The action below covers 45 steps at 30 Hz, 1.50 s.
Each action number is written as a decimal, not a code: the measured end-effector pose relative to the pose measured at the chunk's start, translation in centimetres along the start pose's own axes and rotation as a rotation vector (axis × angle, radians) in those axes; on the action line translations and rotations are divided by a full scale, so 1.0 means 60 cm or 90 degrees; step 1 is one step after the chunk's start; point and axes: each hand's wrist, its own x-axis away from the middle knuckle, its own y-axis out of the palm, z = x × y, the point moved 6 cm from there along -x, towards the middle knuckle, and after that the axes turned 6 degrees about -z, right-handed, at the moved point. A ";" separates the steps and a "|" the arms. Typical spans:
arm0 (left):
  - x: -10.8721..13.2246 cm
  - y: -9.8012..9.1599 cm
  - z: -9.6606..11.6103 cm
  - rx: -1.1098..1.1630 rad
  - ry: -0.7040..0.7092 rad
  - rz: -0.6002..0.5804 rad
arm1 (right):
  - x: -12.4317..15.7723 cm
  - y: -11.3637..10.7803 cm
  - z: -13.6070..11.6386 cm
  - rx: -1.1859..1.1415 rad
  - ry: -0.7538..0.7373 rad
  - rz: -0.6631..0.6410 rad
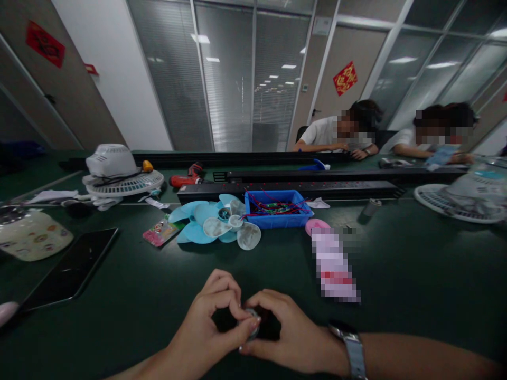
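Note:
Low in the head view, my left hand and my right hand meet over the dark green table. Both pinch one small round metallic part between thumb and fingers. Most of it is hidden by the fingertips, so I cannot tell its exact kind. Ahead of the hands lie several light blue fan blades, with a greyish fan blade on top. Beside them a blue plastic bin holds circuit boards with red and dark wires.
Left: a tablet, a patterned rounded object and a white fan part. Further back are a red power drill and black metal bars. Right: a pink round item, a metal can. Two people sit across.

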 end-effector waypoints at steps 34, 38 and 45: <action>-0.001 -0.004 0.004 0.024 0.005 -0.132 | 0.001 -0.001 -0.003 0.021 0.009 -0.007; -0.003 -0.008 -0.001 0.015 -0.010 -0.079 | 0.000 -0.003 -0.005 0.006 0.014 -0.014; 0.006 -0.009 0.005 -0.025 -0.033 -0.020 | -0.002 -0.001 -0.009 -0.004 0.011 -0.025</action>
